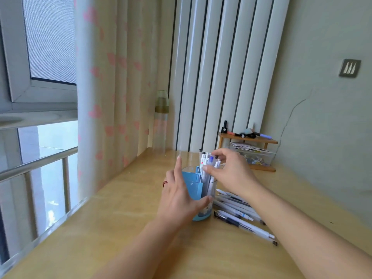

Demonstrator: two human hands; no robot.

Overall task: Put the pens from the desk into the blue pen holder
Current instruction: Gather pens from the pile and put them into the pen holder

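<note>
From the head camera, the blue pen holder [198,190] stands upright on the wooden desk [124,222], steadied by the left hand [181,196], whose thumb presses its clear front wall while the fingers lie spread along the blue side; a red ring sits on one finger. The right hand [229,172] hovers over the top, thumb and fingertips pinched around the upper ends of the pens in the holder [208,168], seemingly settling one among the rest. The pens on the desk [239,212] lie in a loose heap just right of the holder, partly under the right forearm. These look light, stiff and smooth, likely to roll or slip, so a pinch at mid-barrel seems best; the holder looks light enough to tip, which explains the bracing hand. Count: one holder, roughly ten pens standing in it, and about seven on the desk, though overlap and blur make both numbers uncertain.
</note>
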